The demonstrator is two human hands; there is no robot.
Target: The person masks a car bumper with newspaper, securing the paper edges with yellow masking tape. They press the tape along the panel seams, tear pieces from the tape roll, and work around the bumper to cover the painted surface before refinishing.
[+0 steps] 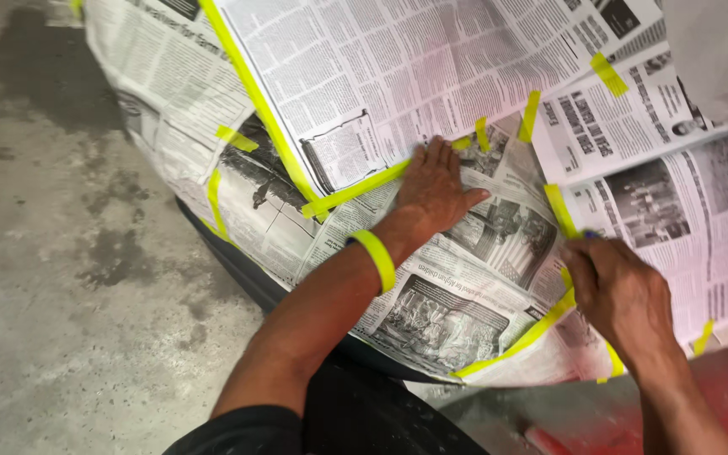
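Observation:
Sheets of newspaper (431,76) cover a rounded surface and are held together by strips of yellow-green tape (355,190). My left hand (436,187) lies flat on the paper, fingers spread, pressing beside the end of one tape strip. A roll of the same tape (376,258) sits around my left wrist like a bracelet. My right hand (612,291) rests lower right with its fingers curled down onto a tape strip (559,211) at a sheet's edge; what the fingertips pinch is hidden.
Stained grey concrete floor (52,253) fills the left side. A dark edge (229,261) of the covered object shows under the paper. A red surface (718,396) lies at the lower right. More taped sheets (676,177) extend to the right.

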